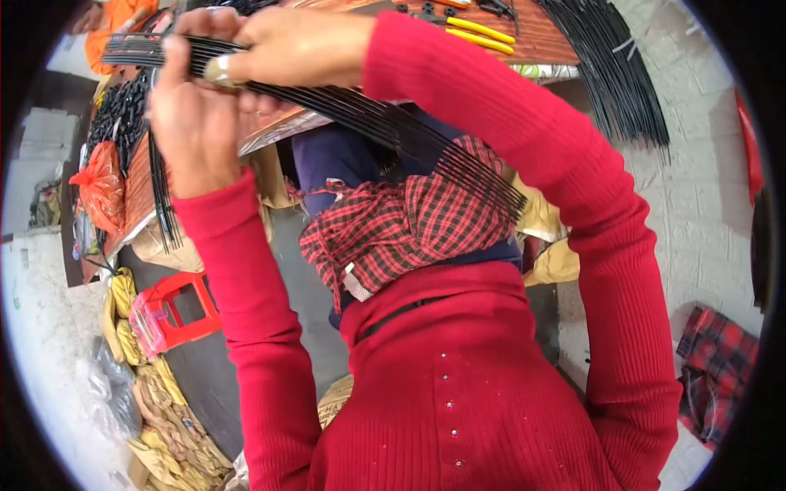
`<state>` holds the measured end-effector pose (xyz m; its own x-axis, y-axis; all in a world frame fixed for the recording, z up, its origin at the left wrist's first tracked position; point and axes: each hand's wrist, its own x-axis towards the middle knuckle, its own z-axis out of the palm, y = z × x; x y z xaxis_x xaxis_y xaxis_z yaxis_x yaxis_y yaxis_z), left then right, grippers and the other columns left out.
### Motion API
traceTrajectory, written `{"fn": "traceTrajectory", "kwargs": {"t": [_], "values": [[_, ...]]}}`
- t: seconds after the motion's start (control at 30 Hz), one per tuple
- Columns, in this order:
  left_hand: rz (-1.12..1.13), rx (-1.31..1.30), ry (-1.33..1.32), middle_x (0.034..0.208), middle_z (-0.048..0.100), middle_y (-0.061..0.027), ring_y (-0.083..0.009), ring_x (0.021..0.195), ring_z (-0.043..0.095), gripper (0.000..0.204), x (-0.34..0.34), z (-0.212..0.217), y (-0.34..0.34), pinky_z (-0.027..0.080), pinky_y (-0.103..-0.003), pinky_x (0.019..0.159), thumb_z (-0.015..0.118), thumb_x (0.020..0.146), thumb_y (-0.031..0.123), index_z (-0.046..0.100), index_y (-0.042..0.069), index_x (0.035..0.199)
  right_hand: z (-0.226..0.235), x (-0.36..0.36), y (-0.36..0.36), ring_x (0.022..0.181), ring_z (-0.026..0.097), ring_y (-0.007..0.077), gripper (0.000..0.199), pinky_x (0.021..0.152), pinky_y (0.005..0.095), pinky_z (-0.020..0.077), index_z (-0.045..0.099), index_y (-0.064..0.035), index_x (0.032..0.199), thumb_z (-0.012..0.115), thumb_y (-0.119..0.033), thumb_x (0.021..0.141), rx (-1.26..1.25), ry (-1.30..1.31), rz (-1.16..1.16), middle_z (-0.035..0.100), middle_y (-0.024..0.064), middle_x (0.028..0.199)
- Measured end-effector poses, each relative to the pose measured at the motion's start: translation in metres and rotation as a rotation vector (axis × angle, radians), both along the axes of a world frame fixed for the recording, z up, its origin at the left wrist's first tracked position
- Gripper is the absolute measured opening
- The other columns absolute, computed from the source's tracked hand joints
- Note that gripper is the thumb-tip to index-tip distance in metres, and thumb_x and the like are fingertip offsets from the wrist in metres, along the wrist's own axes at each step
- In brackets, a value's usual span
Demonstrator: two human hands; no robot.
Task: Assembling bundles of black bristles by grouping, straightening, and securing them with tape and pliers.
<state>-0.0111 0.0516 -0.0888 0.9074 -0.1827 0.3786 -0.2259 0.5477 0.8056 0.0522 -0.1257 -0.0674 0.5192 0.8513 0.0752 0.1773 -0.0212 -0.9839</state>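
A bundle of long, thin black rods or cables [401, 131] slants from the upper left, across my lap, down to the right. My left hand [196, 123] is closed around it near its left end, thumb raised along the near side. Just to the right, my right hand [295, 51] grips the same bundle from above, with a yellowish wrap [219, 70] on one digit. The hands are nearly touching, and some fingers are hidden behind the rods. The free ends rest over a red-and-black checked cloth [409, 221] on my lap.
Yellow-handled pliers [483, 34] lie on the reddish table [548, 37]. More black rods [614, 74] overhang its right side. At left are a pile of black parts [119, 123], a red plastic bag [102, 188] and a red stool [176, 311]. Someone in orange [115, 29] is at the far left.
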Motion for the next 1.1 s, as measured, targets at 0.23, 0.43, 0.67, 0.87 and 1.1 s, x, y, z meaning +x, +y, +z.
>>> {"fn": "traceTrajectory", "kwargs": {"t": [0.23,0.43,0.67,0.87,1.1], "values": [[0.852,0.624,0.018,0.126,0.058,-0.0119,-0.0188,0.110,0.059,0.029,-0.006,0.073,0.006,0.048,-0.029,0.098,0.039,0.109,0.018,0.049,0.000,0.129,0.038,0.011,0.037,0.058,0.062,0.0119,0.022,0.053,0.0274,0.0550,0.068,0.0022,0.096,0.064,-0.020,0.096,0.100,0.148,0.146,0.068,0.0093,0.076],[0.586,0.085,-0.163,0.108,0.054,-0.0154,-0.0275,0.106,0.055,0.019,0.021,0.097,-0.002,0.044,-0.046,0.106,0.043,0.106,0.012,0.047,-0.005,0.114,0.049,0.030,0.041,0.080,0.072,0.0225,0.047,0.072,0.0333,0.0585,0.070,-0.0031,0.113,0.066,-0.043,0.089,0.010,-0.404,-0.094,0.075,0.0142,0.094],[-0.081,-0.160,-0.192,0.101,0.049,-0.0154,-0.0261,0.096,0.052,0.013,0.026,0.096,0.035,0.043,-0.047,0.102,0.044,0.101,0.000,0.046,-0.006,0.112,0.032,0.008,-0.038,0.054,0.057,0.0208,0.030,0.057,0.0418,0.0550,0.063,0.0023,0.095,0.068,-0.028,0.093,-0.113,-0.839,-0.384,0.061,0.0093,0.064],[-0.047,-0.142,-0.232,0.098,0.050,-0.0145,-0.0263,0.094,0.051,0.022,0.042,0.065,0.020,0.042,-0.049,0.102,0.049,0.100,0.001,0.044,-0.009,0.119,-0.054,-0.011,-0.113,0.069,0.069,0.0192,0.025,0.062,0.0334,0.0527,0.069,-0.0019,0.088,0.062,-0.026,0.093,-0.114,-0.334,0.156,0.071,0.0073,0.073],[0.071,0.018,-0.145,0.091,0.045,-0.0052,-0.0167,0.085,0.044,0.010,0.051,0.039,-0.039,0.039,-0.039,0.096,0.051,0.103,0.008,0.048,0.003,0.109,-0.222,-0.063,-0.097,0.104,0.065,0.0405,0.056,0.087,0.0478,0.0508,0.064,-0.0013,0.118,0.063,-0.050,0.090,-0.535,-0.266,0.271,0.068,0.0241,0.106]]}}
